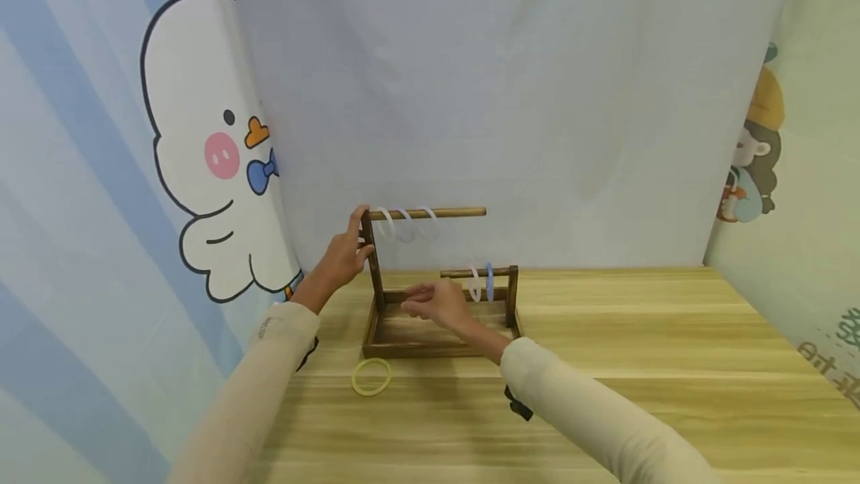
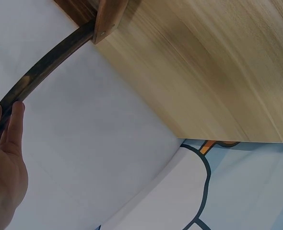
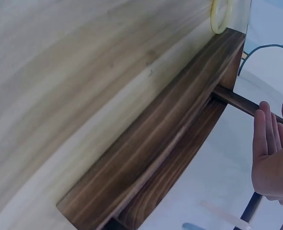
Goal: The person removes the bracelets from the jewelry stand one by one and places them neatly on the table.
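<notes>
A dark wooden stand [image 1: 375, 275] has a tray base, a tall post at the left and a short post at the right, each bearing a horizontal bar. My left hand [image 1: 343, 258] grips the tall post near its top, thumb and fingers on either side of it in the left wrist view. Pale rings [image 1: 387, 227] hang along the upper bar. From the lower bar hang a pinkish ring [image 1: 475, 294] and a blue ring [image 1: 490, 286]. Over the tray, my right hand [image 1: 442, 305] holds nothing, its fingers extended together toward the tall post [image 3: 242, 102].
A yellow ring [image 1: 372, 394] lies flat on the wood-grain table [image 1: 638, 394], just in front of the tray's left corner. Behind the stand hangs a plain pale curtain [image 1: 537, 95]. Printed curtains with cartoon figures enclose the left and right sides.
</notes>
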Available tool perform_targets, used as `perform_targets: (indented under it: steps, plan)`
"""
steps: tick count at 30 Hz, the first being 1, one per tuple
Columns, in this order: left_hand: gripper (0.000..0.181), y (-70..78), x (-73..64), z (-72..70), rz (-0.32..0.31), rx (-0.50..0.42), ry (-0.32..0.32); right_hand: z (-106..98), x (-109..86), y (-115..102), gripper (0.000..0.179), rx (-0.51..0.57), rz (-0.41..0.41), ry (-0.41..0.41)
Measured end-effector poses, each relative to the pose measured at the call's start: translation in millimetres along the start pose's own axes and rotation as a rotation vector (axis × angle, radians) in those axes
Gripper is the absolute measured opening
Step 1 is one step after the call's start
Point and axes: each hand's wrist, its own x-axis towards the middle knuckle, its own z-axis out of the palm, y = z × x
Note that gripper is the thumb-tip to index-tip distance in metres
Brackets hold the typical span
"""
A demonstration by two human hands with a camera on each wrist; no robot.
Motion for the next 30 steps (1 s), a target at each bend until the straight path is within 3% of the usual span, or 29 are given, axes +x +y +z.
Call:
perform_targets:
  steps: [9, 30]
  plan:
    - [0.078, 1.7, 2.1, -2.3, 0.006, 0.001, -0.004, -20.0, 10.0, -4.8, 0.029, -0.043, -0.008, 0.029]
    - [0.079, 1.9, -2.0, -3.8, 0.015, 0.000, 0.004, -40.5, 22.6, -17.1, 0.029, -0.147, -0.071, 0.115]
